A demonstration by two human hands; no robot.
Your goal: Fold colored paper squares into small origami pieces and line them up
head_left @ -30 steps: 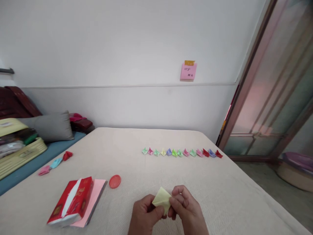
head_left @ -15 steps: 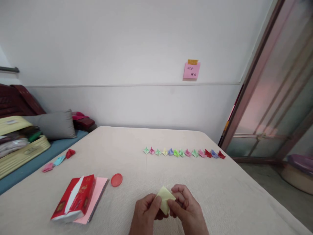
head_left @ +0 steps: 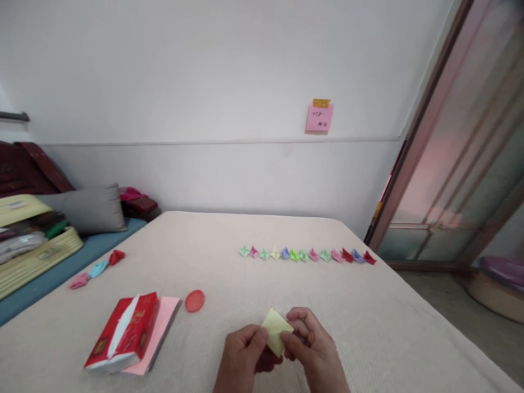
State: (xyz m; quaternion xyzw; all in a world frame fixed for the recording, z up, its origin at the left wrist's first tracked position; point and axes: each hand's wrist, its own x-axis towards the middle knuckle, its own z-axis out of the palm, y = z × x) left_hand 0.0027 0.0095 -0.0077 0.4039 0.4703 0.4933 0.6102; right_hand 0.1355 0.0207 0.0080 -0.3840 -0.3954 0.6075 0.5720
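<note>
A small folded pale yellow paper (head_left: 275, 329) is held up near the bottom centre, over the cloth-covered table. My left hand (head_left: 245, 352) pinches its left corner, thumb in front and fingers behind. On the right side, my right hand (head_left: 311, 344) grips the other corner between thumb and fingers. The fingers behind the paper are partly hidden. Farther back on the table stands a row of several small folded papers (head_left: 285, 253) in green, pink, yellow, blue and red.
A red tissue pack (head_left: 135, 327) lies on pink paper sheets (head_left: 167, 315) at the left, beside a red round lid (head_left: 195, 301). Folded pink, blue (head_left: 98, 269) and red pieces lie near the left edge. A pink note (head_left: 319, 118) hangs on the wall.
The view has shifted very slightly. Both hands keep hold of the yellow paper, which sits a little higher and farther left in the view.
</note>
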